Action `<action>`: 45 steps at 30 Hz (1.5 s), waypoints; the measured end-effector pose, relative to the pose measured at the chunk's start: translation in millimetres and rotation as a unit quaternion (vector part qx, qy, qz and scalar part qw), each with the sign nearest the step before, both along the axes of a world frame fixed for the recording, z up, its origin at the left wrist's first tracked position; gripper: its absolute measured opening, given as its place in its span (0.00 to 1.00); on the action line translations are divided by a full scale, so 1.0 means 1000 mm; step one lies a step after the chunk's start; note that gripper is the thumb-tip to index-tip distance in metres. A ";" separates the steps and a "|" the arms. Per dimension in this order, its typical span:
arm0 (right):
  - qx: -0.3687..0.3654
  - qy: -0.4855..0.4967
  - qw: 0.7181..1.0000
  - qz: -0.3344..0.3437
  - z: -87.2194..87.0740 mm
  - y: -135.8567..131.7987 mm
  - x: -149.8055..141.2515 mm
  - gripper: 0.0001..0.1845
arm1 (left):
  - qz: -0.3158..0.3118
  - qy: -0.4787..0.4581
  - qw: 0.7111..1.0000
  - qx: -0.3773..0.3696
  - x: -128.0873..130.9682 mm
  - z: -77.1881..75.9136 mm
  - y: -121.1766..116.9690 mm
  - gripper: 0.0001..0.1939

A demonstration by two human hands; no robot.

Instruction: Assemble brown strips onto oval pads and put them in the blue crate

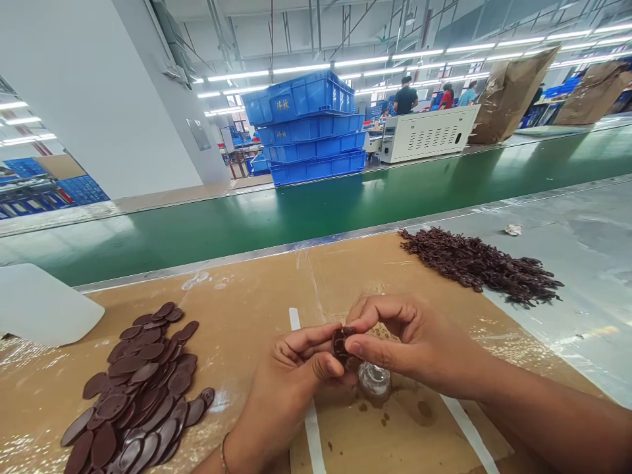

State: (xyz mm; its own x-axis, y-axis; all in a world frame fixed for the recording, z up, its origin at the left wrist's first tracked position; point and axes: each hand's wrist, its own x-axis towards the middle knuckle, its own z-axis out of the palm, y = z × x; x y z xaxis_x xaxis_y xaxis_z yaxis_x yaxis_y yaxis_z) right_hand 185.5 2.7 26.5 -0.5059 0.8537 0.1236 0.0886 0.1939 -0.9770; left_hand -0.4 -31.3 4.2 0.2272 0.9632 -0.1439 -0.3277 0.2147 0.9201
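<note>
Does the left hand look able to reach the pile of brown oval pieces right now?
Probably yes. The left hand sits near the pile, with only bare cardboard between them, though it would likely first have to release the piece it pinches with the right hand.

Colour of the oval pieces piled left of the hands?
Plain dark reddish brown: the flat oval pieces in the pile show best in the head view.
</note>
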 end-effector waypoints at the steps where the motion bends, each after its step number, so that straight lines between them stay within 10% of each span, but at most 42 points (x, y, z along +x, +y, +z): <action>1: -0.001 0.000 1.000 -0.001 0.000 0.000 0.000 0.13 | 0.003 -0.001 1.000 0.002 0.000 0.000 0.000 0.14; 45: -0.019 -0.004 1.000 -0.006 0.000 0.000 -0.002 0.13 | -0.001 0.005 1.000 0.016 0.000 -0.002 0.002 0.14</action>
